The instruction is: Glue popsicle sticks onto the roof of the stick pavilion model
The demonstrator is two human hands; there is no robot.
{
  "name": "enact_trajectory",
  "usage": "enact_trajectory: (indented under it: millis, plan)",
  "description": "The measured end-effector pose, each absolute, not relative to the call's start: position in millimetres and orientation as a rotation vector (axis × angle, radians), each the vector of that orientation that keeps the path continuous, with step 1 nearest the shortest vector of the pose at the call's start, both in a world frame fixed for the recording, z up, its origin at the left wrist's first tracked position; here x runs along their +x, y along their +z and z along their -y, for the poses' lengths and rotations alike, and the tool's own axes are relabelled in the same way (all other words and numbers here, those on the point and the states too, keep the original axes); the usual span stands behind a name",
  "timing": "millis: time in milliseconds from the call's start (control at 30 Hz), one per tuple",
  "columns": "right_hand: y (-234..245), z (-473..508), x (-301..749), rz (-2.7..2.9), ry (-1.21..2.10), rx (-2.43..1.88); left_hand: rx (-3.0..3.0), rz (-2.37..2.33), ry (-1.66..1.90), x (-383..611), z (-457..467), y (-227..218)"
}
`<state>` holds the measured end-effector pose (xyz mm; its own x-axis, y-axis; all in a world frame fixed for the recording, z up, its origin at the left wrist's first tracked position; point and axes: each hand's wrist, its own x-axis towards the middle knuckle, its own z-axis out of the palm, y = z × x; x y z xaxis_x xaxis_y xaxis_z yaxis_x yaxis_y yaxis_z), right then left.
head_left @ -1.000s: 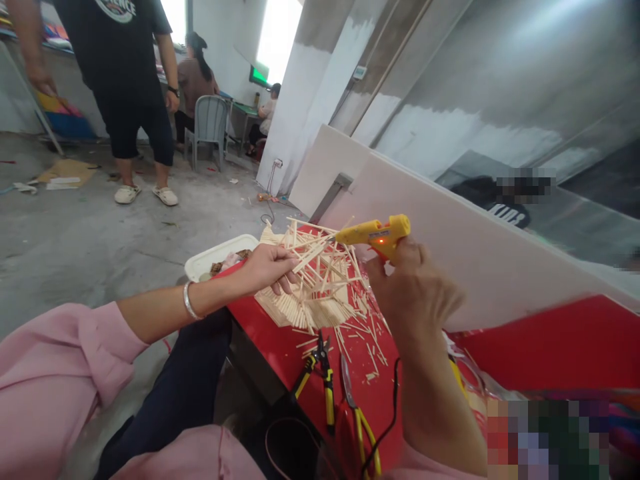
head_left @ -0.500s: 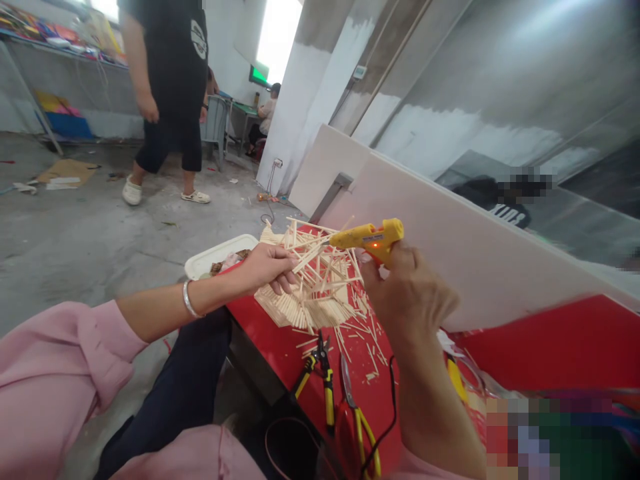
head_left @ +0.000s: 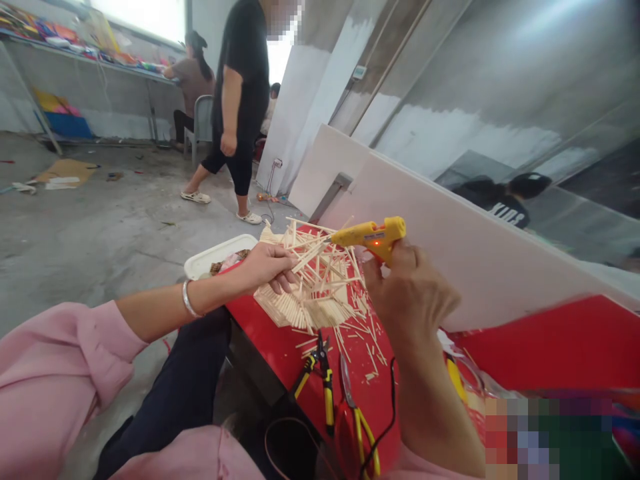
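My right hand [head_left: 413,283] is wrapped round a yellow hot glue gun [head_left: 370,233], its small orange light lit. The gun's nozzle points left at pale wooden sticks [head_left: 313,257] that my left hand [head_left: 270,267] pinches between thumb and fingers. Whether the nozzle touches a stick is hard to make out. Below and behind the fingers sits a structure of many thin wooden sticks [head_left: 295,308], partly hidden by my left hand. Loose sticks and cut bits [head_left: 367,333] lie to its right on the red table [head_left: 280,357].
Yellow-and-black cutters [head_left: 327,390] and red-and-yellow-handled pliers [head_left: 347,380] lie near the table's front, beside a black cord [head_left: 393,400]. A white tray [head_left: 200,265] stands at the left. White boards [head_left: 425,240] lean along the right. A person in black [head_left: 245,87] walks beyond the table.
The person in black has moved to the right, uncovering a seated person behind. Both my hands and the glue gun have hardly moved.
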<state>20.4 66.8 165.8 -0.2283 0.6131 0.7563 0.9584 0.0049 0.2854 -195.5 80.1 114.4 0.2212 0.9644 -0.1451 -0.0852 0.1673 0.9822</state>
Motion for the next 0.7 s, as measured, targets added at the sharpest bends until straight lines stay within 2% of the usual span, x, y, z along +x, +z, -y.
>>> enact_trajectory:
  millis: [700]
  plan:
    - [152, -49, 13, 2.03, -1.167, -1.367, 1.115, -1.052, 0.994, -192, -85, 114]
